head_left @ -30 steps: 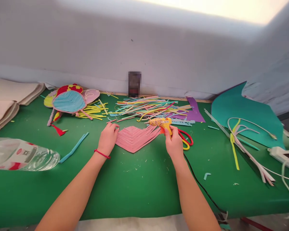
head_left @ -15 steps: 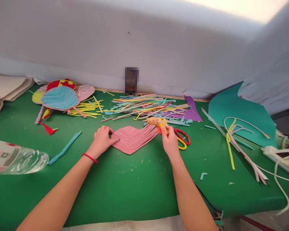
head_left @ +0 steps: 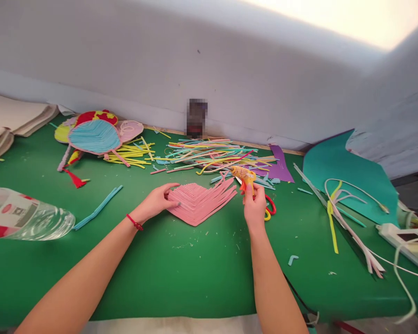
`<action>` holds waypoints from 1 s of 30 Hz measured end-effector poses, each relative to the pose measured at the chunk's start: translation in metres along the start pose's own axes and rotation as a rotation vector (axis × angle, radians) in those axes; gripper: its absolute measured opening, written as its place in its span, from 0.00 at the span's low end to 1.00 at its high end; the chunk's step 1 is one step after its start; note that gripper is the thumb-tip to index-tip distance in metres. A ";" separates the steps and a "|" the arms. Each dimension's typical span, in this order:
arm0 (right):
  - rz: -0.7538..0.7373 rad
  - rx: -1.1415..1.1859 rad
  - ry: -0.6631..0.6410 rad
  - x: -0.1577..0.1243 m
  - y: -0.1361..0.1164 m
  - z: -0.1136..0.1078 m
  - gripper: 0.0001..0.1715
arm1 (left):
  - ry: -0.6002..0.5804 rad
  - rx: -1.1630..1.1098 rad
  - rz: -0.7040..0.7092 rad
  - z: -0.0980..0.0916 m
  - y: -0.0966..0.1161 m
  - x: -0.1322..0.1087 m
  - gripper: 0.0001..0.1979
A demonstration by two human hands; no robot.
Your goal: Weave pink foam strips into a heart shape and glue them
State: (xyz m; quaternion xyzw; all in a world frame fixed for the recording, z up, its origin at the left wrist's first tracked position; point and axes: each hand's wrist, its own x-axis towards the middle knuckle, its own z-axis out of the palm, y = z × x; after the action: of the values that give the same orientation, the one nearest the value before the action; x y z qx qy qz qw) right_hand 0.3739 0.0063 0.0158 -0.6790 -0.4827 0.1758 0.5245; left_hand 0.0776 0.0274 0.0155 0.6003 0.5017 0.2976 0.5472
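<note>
On the green tabletop lies a flat pink piece [head_left: 195, 204] made of narrow strips set in a V pattern, its right-hand strips spreading loose. My left hand [head_left: 159, 199] grips its left edge, thumb on top and fingers at the rim. A yellow hot glue gun [head_left: 244, 175] with an orange trigger is held in my right hand [head_left: 255, 204], its nozzle pointing left above the loose strip ends. Scissors [head_left: 271, 204] with red and yellow handles lie partly hidden behind my right hand.
Coloured strips [head_left: 209, 155] are heaped at the back beside purple paper [head_left: 282, 164]. Finished fans [head_left: 94, 137] lie back left, above a plastic bottle [head_left: 31, 215] on its side. At right are a teal sheet [head_left: 348, 176], a power strip [head_left: 404, 241] and cables. A dark cord runs below my right forearm.
The glue gun in my right hand has lifted and moved right, away from the pink strips. My left hand stays on the pink piece. The whole view has shifted slightly.
</note>
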 end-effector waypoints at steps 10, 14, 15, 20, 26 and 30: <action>0.016 0.379 0.205 -0.001 -0.013 -0.002 0.23 | -0.083 0.056 -0.079 0.000 0.010 -0.005 0.18; 0.003 0.465 0.238 0.001 -0.014 -0.003 0.22 | -0.121 0.008 -0.104 0.007 0.011 -0.006 0.21; 0.009 0.476 0.230 0.001 -0.014 -0.003 0.22 | -0.121 -0.005 -0.092 0.009 0.010 -0.006 0.21; 0.005 0.516 0.244 0.001 -0.014 -0.001 0.23 | -0.106 -0.033 0.059 0.011 0.007 -0.005 0.21; -0.015 0.512 0.316 0.001 -0.014 -0.002 0.22 | 0.062 -0.277 0.092 0.012 0.021 -0.012 0.21; -0.069 0.337 0.237 -0.007 -0.017 0.003 0.26 | 0.123 -0.541 0.070 0.016 0.030 -0.017 0.22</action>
State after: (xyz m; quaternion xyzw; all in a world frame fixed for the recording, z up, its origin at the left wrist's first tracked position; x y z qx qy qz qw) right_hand 0.3602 0.0017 0.0281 -0.5805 -0.4045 0.1549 0.6895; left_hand 0.0947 0.0088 0.0436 0.4303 0.4150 0.4753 0.6455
